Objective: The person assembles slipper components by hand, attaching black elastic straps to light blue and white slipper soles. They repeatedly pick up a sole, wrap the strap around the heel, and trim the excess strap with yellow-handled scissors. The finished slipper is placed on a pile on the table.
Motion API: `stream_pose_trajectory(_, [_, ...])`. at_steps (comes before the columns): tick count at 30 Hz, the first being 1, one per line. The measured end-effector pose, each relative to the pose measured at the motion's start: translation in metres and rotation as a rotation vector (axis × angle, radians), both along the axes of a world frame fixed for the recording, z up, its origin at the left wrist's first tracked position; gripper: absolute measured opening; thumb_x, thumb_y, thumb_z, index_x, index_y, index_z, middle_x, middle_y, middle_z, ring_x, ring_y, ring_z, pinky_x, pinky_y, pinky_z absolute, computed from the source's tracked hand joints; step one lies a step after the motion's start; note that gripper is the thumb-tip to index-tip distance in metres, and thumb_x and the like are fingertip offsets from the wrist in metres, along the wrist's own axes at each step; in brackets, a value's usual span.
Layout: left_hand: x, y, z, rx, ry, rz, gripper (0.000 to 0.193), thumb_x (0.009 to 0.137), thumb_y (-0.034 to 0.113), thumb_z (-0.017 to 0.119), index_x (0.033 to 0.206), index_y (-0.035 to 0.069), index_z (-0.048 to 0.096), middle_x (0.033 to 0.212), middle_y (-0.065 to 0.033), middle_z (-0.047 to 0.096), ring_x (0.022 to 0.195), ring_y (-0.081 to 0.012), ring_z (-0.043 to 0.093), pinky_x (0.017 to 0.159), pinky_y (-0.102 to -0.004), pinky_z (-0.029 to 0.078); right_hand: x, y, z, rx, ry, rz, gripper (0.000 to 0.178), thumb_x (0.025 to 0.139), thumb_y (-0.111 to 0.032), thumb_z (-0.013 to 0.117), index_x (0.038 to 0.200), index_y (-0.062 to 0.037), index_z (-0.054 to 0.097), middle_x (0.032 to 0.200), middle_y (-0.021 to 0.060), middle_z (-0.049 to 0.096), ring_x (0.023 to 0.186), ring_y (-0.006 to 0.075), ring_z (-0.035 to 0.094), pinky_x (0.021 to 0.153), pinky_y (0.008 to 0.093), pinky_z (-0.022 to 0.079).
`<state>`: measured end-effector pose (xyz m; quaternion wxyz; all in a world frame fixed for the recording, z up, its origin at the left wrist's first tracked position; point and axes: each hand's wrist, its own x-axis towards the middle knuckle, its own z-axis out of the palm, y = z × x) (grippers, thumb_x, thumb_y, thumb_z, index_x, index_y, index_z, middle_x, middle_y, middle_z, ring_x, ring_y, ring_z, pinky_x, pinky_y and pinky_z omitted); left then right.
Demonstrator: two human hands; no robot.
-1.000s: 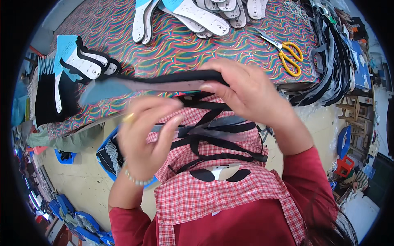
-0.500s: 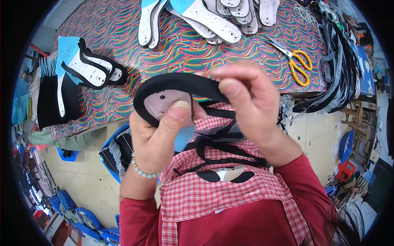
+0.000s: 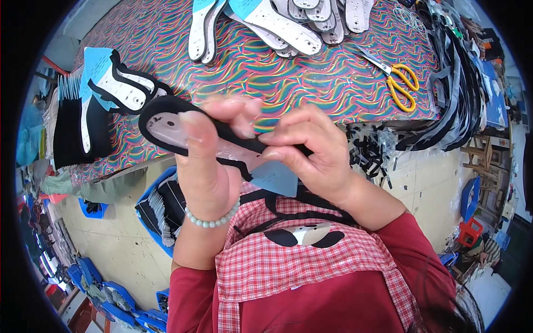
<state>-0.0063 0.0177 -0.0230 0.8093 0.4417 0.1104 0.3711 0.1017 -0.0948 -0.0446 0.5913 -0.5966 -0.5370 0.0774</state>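
In front of my body, my left hand [image 3: 206, 166] is closed round an insole-shaped piece [image 3: 171, 132]. It is pale with small holes and has a light blue section [image 3: 277, 176] at the end nearer my body. A black edging strip [image 3: 180, 104] runs along its rim. My left thumb lies over the pale face, and the fingers curl over the far edge. My right hand [image 3: 317, 151] pinches the black strip at the far edge between thumb and fingertips. My left fingertips are close beside that pinch. The right hand hides the strip's end.
On the patterned tabletop [image 3: 311, 77] lie yellow-handled scissors [image 3: 401, 83] and a pile of insole pieces [image 3: 297, 36]. Several black-edged pieces [image 3: 129, 89] rest at left. Black strips [image 3: 461, 89] hang over the right side. A blue bin [image 3: 152, 208] stands below the table's front edge.
The insole has shifted left and straightened from its bent shape. My left fingers have come over its far edge. My right hand has moved nearer my left hand, lower along the strip.
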Motion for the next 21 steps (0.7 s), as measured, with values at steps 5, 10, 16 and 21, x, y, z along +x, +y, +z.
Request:
stream_pose_trajectory(5, [-0.003, 0.005, -0.007, 0.097, -0.027, -0.160, 0.053, 0.090, 0.049, 0.052, 0.110, 0.000, 0.059, 0.091, -0.0126, 0.061, 0.092, -0.0243, 0.060, 0.089, -0.0419, 0.047, -0.001, -0.005, 0.015, -0.078, -0.054, 0.032, 0.018, 0.077, -0.013, 0.074, 0.085, -0.0017, 0.062, 0.079, 0.0084, 0.057, 0.070, 0.0226, 0.057, 0.064, 0.0315, 0.047])
stream_pose_trajectory(10, [-0.001, -0.005, -0.021, 0.379, 0.146, -0.098, 0.042, 0.096, 0.031, 0.049, 0.115, -0.005, 0.055, 0.111, -0.0198, 0.061, 0.109, -0.0254, 0.056, 0.094, -0.0376, 0.043, 0.003, 0.001, 0.004, -0.084, 0.346, 0.095, 0.017, 0.090, -0.017, 0.060, 0.090, 0.0004, 0.063, 0.082, 0.0096, 0.056, 0.073, 0.0220, 0.056, 0.065, 0.0300, 0.045])
stream_pose_trajectory(16, [0.004, -0.010, -0.018, 0.219, 0.371, 0.202, 0.022, 0.093, 0.010, 0.056, 0.109, -0.005, 0.057, 0.099, -0.0135, 0.065, 0.093, -0.0182, 0.061, 0.084, -0.0308, 0.047, 0.005, 0.000, -0.018, -0.226, 0.272, 0.016, 0.016, 0.091, -0.013, 0.057, 0.089, 0.0018, 0.062, 0.075, 0.0117, 0.056, 0.066, 0.0239, 0.057, 0.060, 0.0316, 0.045])
stream_pose_trajectory(21, [0.003, -0.008, -0.008, 0.261, 0.516, -0.106, 0.024, 0.087, 0.002, 0.058, 0.110, -0.005, 0.058, 0.104, -0.0114, 0.064, 0.098, -0.0178, 0.059, 0.089, -0.0291, 0.045, 0.009, -0.005, -0.017, -0.096, 0.103, -0.069, 0.016, 0.086, -0.015, 0.063, 0.091, -0.0002, 0.061, 0.079, 0.0120, 0.058, 0.071, 0.0306, 0.060, 0.064, 0.0357, 0.048])
